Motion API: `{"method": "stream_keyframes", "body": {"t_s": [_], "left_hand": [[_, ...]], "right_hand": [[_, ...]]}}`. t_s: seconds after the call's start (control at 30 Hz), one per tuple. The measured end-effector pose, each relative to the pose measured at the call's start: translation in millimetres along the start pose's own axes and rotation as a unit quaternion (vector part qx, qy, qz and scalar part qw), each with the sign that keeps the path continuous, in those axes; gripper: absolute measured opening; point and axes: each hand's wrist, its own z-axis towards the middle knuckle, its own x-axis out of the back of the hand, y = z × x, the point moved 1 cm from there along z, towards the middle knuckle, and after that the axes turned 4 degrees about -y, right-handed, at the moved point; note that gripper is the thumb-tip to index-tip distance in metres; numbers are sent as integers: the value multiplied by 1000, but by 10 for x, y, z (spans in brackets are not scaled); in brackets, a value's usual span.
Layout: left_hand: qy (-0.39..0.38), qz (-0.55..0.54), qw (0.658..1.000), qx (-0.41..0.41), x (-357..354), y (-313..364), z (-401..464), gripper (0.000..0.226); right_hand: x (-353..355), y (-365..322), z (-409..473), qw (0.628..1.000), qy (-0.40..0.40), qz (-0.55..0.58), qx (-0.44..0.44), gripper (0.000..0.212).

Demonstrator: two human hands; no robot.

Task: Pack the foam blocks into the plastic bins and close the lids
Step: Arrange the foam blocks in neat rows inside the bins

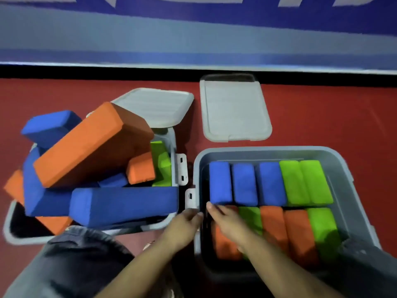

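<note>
The grey right bin (352,190) holds two neat rows of upright foam blocks: blue (221,181) and green (305,181) at the back, orange (272,222) and green at the front. My right hand (225,220) reaches into its near left corner, fingers pressed on an orange block (225,244). On the bin's left rim by the latch rests my left hand (184,226). The left bin (12,233) overflows with a loose heap: a big orange block (90,143) on top and a long blue block (124,205) across the front.
Two grey lids lie on the red mat: one (234,108) behind the right bin, the other (156,106) behind the left bin, partly under the heap. A blue wall panel stands at the back. My knees in dark trousers (71,261) fill the lower corners.
</note>
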Motion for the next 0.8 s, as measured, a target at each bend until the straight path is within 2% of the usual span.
{"method": "stream_keyframes", "body": {"t_s": [0.07,0.17,0.23,0.37,0.43,0.5,0.6,0.73,0.8], "left_hand": [[-25,15,999,-16,-7,-128,-91,31],[-33,24,999,-7,139,-435,-192,66],[-11,33,999,-16,261,-555,-256,74],[57,104,991,-56,467,-672,-484,43],[43,122,990,-56,486,-828,-735,44],[27,171,981,-88,481,-965,-928,49],[35,172,977,-121,568,-1042,-1127,51],[19,165,983,-80,729,-1111,-1049,59],[24,172,980,-98,791,-1000,-941,58]], "right_hand": [[-104,-59,1,1000,-16,10,-3,28],[-199,-213,-8,995,-70,57,-40,27],[-256,-287,-20,989,-85,108,-47,36],[-523,-97,-174,982,-38,183,-12,48],[-776,137,-539,971,-25,231,-60,54],[-899,274,-916,967,-70,225,-100,59],[-796,301,-1129,977,-61,182,-89,69],[-730,85,-1237,985,-11,152,-80,56],[-777,28,-1129,986,-35,152,-60,55]]}}
